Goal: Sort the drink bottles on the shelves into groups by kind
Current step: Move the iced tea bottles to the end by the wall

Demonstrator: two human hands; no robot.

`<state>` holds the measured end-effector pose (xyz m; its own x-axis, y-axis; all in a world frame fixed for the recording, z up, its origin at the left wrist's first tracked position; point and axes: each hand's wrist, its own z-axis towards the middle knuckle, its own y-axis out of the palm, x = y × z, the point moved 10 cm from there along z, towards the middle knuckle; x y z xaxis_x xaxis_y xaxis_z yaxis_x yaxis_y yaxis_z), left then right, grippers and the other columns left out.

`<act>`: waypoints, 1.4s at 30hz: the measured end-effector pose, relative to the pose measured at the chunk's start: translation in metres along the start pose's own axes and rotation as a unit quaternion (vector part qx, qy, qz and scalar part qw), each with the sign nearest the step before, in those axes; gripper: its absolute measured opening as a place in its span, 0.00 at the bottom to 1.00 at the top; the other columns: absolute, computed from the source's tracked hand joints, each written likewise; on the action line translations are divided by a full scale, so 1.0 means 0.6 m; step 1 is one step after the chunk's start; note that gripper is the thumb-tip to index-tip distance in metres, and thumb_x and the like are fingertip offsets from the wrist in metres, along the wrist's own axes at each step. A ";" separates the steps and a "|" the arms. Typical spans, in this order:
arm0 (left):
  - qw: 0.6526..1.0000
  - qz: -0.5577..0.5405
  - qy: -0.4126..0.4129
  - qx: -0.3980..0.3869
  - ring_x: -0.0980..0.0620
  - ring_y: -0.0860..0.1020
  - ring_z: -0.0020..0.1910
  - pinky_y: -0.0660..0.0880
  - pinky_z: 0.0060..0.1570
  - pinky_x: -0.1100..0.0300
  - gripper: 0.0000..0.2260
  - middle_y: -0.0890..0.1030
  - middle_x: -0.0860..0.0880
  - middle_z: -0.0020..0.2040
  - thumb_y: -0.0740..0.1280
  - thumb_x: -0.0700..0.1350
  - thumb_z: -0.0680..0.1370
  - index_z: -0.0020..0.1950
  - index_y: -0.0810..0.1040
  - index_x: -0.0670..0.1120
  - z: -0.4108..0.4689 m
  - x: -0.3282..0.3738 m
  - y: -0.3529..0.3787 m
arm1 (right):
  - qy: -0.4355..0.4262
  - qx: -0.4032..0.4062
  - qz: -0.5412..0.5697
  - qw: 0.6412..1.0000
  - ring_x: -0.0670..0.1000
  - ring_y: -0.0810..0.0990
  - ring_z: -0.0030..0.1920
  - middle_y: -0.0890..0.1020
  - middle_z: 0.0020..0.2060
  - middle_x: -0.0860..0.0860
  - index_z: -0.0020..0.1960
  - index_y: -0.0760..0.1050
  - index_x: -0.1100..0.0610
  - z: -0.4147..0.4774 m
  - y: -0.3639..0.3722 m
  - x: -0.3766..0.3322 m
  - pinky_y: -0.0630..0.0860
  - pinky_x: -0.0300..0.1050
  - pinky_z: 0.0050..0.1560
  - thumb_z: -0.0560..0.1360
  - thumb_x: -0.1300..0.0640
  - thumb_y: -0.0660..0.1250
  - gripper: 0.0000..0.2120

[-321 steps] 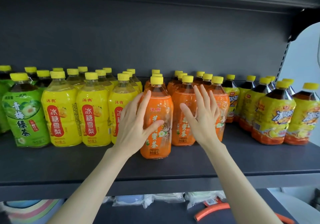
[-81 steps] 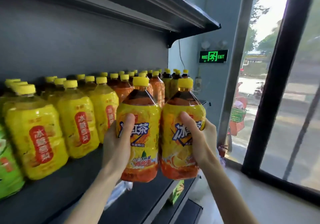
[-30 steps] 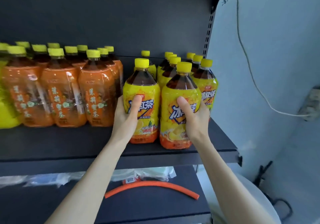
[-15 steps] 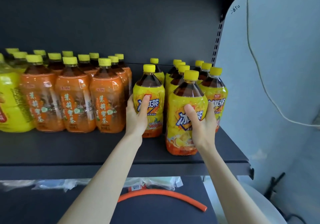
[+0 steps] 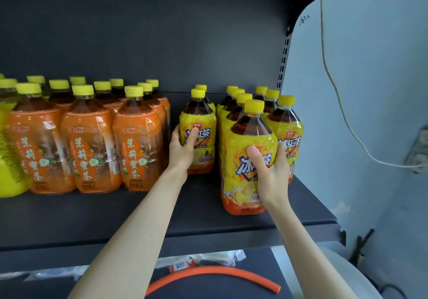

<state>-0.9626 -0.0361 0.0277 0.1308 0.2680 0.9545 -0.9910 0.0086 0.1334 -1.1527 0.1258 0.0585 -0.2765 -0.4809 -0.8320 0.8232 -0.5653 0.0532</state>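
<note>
The shelf (image 5: 208, 220) and its back panel (image 5: 162, 32) look like painted metal in a matt, dark grey finish — smooth, with almost no shine. The orange-labelled bottles (image 5: 90, 150) are clear plastic wrapped in glossy film that catches bright streaks of light. The yellow-labelled bottles (image 5: 249, 159) wear the same shiny shrink film, and their bare necks are smooth and transparent over dark liquid. The yellow caps (image 5: 254, 106) are opaque plastic with fine ribbing, duller than the labels. Below, an orange tube (image 5: 215, 275) looks like smooth, semi-matt rubber or plastic — beside crinkled clear plastic bags (image 5: 208, 258). The wall (image 5: 370, 90) is matt paint.
</note>
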 end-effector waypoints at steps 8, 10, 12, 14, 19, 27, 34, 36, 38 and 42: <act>1.000 -0.019 0.005 0.002 0.50 0.75 0.59 0.76 0.48 0.59 0.27 0.75 0.47 0.63 0.65 0.53 0.77 0.74 0.61 0.50 0.024 -0.008 0.017 | -0.006 0.005 0.012 1.000 0.49 0.82 0.51 0.82 0.51 0.51 0.51 0.71 0.42 0.005 0.002 0.008 0.79 0.44 0.50 0.61 0.34 0.68 0.22; 1.000 -0.024 0.008 0.003 0.51 0.76 0.57 0.74 0.42 0.65 0.27 0.75 0.48 0.62 0.64 0.53 0.78 0.74 0.61 0.49 0.026 -0.009 0.019 | -0.005 0.004 0.015 1.000 0.48 0.82 0.51 0.82 0.50 0.50 0.51 0.71 0.42 0.005 0.003 0.008 0.79 0.40 0.48 0.61 0.34 0.68 0.23; 1.000 -0.025 0.011 0.005 0.52 0.76 0.57 0.74 0.41 0.66 0.26 0.75 0.47 0.62 0.64 0.52 0.78 0.74 0.62 0.49 0.029 -0.009 0.019 | -0.005 0.003 0.018 1.000 0.47 0.82 0.50 0.82 0.50 0.50 0.51 0.71 0.43 0.005 0.004 0.010 0.79 0.39 0.48 0.61 0.34 0.68 0.23; 1.000 -0.020 0.016 0.005 0.52 0.76 0.57 0.73 0.42 0.66 0.27 0.75 0.47 0.63 0.64 0.52 0.78 0.74 0.61 0.48 0.029 -0.008 0.019 | -0.006 0.004 0.018 1.000 0.48 0.82 0.50 0.82 0.50 0.51 0.51 0.71 0.44 0.006 0.004 0.011 0.80 0.42 0.49 0.61 0.34 0.68 0.23; 0.999 0.031 -0.006 -0.013 0.47 0.72 0.65 0.72 0.56 0.55 0.30 0.71 0.46 0.69 0.63 0.57 0.77 0.76 0.58 0.51 0.024 -0.006 0.019 | -0.015 0.002 0.023 1.000 0.44 0.82 0.49 0.82 0.50 0.48 0.52 0.71 0.44 0.006 0.003 0.008 0.77 0.35 0.47 0.61 0.33 0.67 0.24; 0.999 0.025 0.047 0.008 0.60 0.70 0.59 0.64 0.54 0.66 0.17 0.73 0.54 0.63 0.58 0.52 0.81 0.67 0.70 0.49 -0.122 0.047 -0.012 | -0.026 0.029 0.015 0.999 0.41 0.81 0.48 0.80 0.48 0.43 0.58 0.66 0.49 -0.005 -0.002 -0.002 0.78 0.40 0.50 0.61 0.34 0.68 0.32; 0.990 -0.037 0.108 -0.080 0.61 0.76 0.59 0.74 0.57 0.64 0.23 0.76 0.53 0.62 0.50 0.59 0.79 0.70 0.66 0.51 -0.183 0.085 0.021 | -0.047 0.000 -0.007 0.999 0.43 0.78 0.52 0.79 0.52 0.46 0.55 0.66 0.40 -0.034 0.052 -0.022 0.76 0.43 0.54 0.68 0.33 0.62 0.20; 0.990 -0.047 0.106 -0.080 0.58 0.77 0.59 0.76 0.56 0.60 0.26 0.76 0.52 0.62 0.51 0.62 0.78 0.73 0.63 0.51 -0.186 0.084 0.023 | -0.048 -0.019 -0.006 0.999 0.46 0.79 0.53 0.79 0.52 0.46 0.54 0.66 0.40 -0.040 0.076 -0.025 0.76 0.51 0.55 0.70 0.32 0.60 0.17; 0.991 -0.038 0.122 -0.050 0.61 0.78 0.55 0.77 0.51 0.64 0.27 0.77 0.54 0.58 0.52 0.60 0.76 0.72 0.62 0.49 -0.187 0.089 0.011 | -0.041 -0.043 -0.010 0.998 0.48 0.78 0.53 0.79 0.51 0.47 0.56 0.68 0.46 -0.043 0.094 -0.025 0.76 0.55 0.56 0.72 0.32 0.58 0.21; 0.989 -0.020 0.145 -0.005 0.66 0.79 0.49 0.77 0.44 0.66 0.35 0.77 0.62 0.50 0.61 0.65 0.68 0.71 0.61 0.49 -0.184 0.096 -0.009 | -0.082 -0.069 -0.130 0.986 0.48 0.69 0.51 0.73 0.47 0.44 0.50 0.69 0.53 -0.037 0.094 -0.039 0.68 0.53 0.59 0.75 0.39 0.46 0.21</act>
<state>-0.9530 0.0855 0.0528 0.1578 0.5320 0.8319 -0.9857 0.0341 0.1652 -1.0890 0.1202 0.0690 -0.5548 -0.4398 -0.7062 0.7701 -0.5926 -0.2360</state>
